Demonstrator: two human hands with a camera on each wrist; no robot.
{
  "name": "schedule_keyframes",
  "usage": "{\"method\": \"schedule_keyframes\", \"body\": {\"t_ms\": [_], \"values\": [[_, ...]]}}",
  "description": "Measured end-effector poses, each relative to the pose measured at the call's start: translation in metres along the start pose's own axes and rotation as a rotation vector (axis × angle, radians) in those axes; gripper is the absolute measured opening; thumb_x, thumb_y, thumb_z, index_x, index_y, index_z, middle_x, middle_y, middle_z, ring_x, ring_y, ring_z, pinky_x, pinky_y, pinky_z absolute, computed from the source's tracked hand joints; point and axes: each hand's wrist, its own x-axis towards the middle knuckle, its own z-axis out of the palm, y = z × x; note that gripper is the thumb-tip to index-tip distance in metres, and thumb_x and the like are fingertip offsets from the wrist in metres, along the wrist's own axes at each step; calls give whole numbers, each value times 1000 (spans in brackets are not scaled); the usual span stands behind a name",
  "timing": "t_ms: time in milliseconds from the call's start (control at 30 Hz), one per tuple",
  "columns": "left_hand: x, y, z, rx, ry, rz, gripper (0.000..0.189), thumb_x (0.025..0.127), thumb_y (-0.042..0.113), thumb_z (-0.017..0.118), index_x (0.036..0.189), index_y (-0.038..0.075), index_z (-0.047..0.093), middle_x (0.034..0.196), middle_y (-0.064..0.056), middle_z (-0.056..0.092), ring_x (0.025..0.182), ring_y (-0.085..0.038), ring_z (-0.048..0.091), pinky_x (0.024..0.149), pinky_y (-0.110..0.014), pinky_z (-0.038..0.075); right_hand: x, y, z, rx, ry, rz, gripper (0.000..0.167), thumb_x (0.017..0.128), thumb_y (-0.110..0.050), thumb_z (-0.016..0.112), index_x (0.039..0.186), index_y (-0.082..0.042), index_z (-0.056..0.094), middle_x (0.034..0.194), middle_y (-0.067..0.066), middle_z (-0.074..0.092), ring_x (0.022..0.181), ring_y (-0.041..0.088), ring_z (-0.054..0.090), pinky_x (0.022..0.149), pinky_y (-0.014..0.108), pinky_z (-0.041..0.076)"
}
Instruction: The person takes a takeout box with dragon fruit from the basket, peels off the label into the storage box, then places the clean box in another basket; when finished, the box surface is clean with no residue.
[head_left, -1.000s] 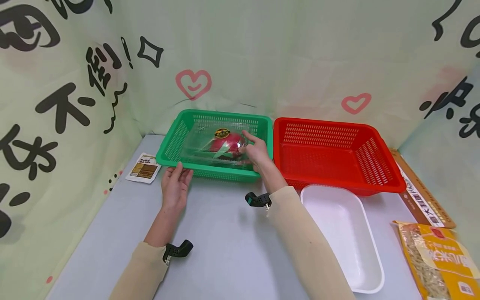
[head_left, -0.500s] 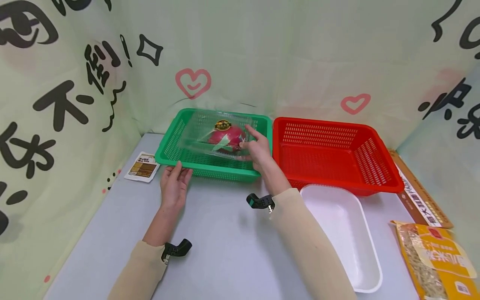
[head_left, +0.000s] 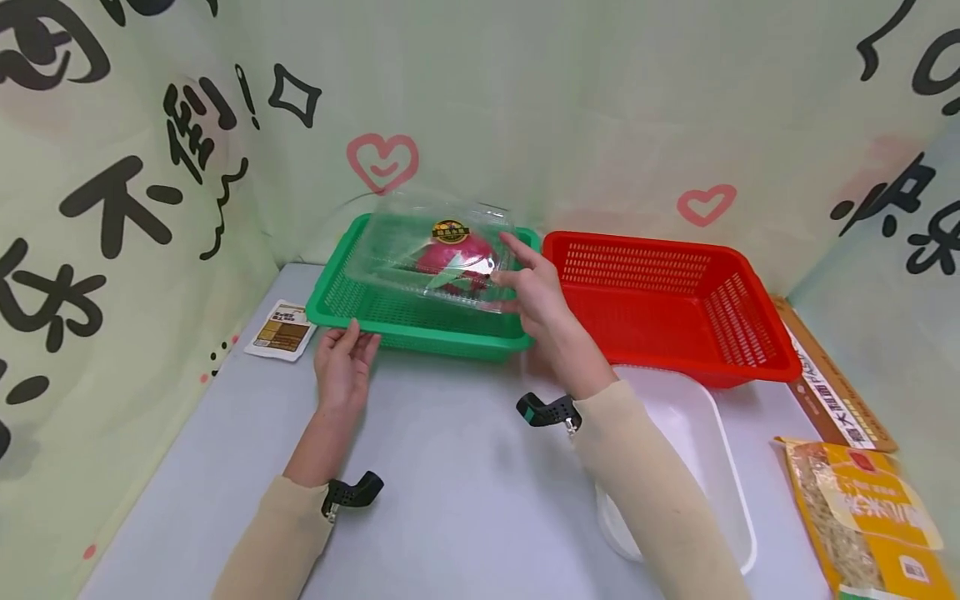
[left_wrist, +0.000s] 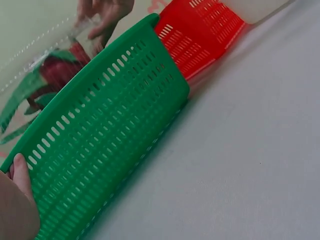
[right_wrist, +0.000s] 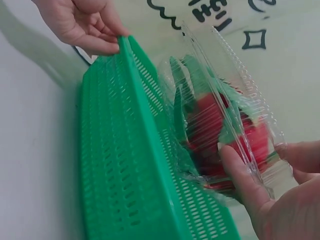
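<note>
Someone's right hand (head_left: 543,296) grips one end of a clear plastic box (head_left: 378,250), thumb on one side and fingers on the other. Inside the box I can see a round red fruit (head_left: 461,254) with green, leaf-like tips, and a black and gold sticker (head_left: 450,232) sits on top. The box is held up over a green basket (head_left: 435,342), and from the right wrist it shows clear of the near rim. Across from it, the left hand (head_left: 345,371) pinches the basket's near rim close to its left corner. Both arms wear beige sleeves (head_left: 660,483), with a black strap (head_left: 352,492) near each wrist. Left of the green basket a small packet (head_left: 281,332) lies flat on the pale table (head_left: 450,517). To the right stands a red basket (head_left: 645,321), and in front of that a white tray (head_left: 701,442), partly hidden by the right arm. Farther right are a long brown box (head_left: 836,379) and, nearer, a yellow bag (head_left: 862,508). Behind everything hangs a pale green cloth (head_left: 480,108) printed with black writing and pink hearts.
</note>
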Motion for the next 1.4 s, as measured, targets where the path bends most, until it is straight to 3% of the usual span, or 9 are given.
{"method": "schedule_keyframes", "body": {"t_ms": [300,633,733,900,1067,1167,1400], "values": [[5,1,5,12,-46,-17,9,101,13,54,100,10,46,99,-5,53,90,-13,61,88,-22,58,-30,-13,-14,11,-7,-28,64,94,-4,62,148,-36,46,161,-4,30,133,26,44,96,51,55],[7,2,4,22,-84,-44,3,103,13,49,104,10,49,95,-2,59,86,-11,64,84,-22,59,-65,-7,-29,-31,-28,-51,64,94,-7,63,148,-37,45,159,-3,31,141,24,35,86,39,60],[7,8,-1,27,-112,-64,9,104,10,45,111,11,51,98,-1,62,86,-10,66,84,-22,59,-76,-5,-32,-49,-47,-49,65,95,-6,62,149,-36,44,160,-3,30,142,23,32,86,35,60],[7,16,-5,60,-143,-112,21,105,7,39,122,14,49,118,0,59,98,-7,67,86,-19,57,-96,1,-38,-60,-62,-55,65,95,-6,60,151,-33,41,160,-4,30,144,20,29,85,30,60],[6,18,-8,127,-214,-92,32,106,13,38,138,9,38,128,3,52,113,-4,59,93,-16,53,-112,11,-46,-77,-75,-43,65,96,-6,59,152,-33,40,159,-1,30,143,23,30,83,29,60],[4,17,-9,173,-219,-75,40,105,15,40,143,6,34,131,2,50,113,-5,56,93,-14,52,-122,15,-51,-101,-80,-32,66,95,-6,59,152,-32,39,159,0,30,143,25,30,81,30,61],[4,14,-8,120,-171,-100,24,103,14,46,126,10,49,122,0,56,109,-10,57,90,-16,54,-142,19,-63,-129,-114,-28,68,94,-4,59,153,-30,38,160,2,28,144,29,27,81,32,61]]}}
